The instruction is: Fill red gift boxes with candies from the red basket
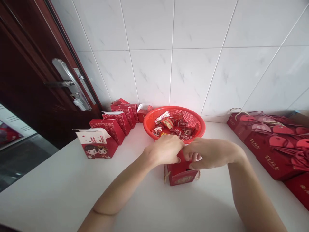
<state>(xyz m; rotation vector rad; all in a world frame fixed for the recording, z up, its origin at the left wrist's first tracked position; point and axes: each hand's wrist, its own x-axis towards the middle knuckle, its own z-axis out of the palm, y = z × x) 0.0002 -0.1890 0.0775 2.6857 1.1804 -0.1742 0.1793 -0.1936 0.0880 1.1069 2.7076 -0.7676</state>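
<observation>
A small red gift box [182, 177] with a gold emblem on its near side stands on the white table in front of me. Cord handles hang at its left and right sides. My left hand [166, 149] is closed over the top left part of the box, its fingertips partly hidden. From the right, my right hand [209, 154] bends its fingers onto the top flaps and grips there. Just behind both hands sits a red plastic basket [147, 124] with wrapped candies [178, 125] inside.
Several red printed cartons [98, 149] stand in a row at the left. Along the right lie several red boxes [270, 161] with cords and tassels. A tiled wall [149, 74] closes off the back, and a dark door [31, 64] with a metal handle is at the left.
</observation>
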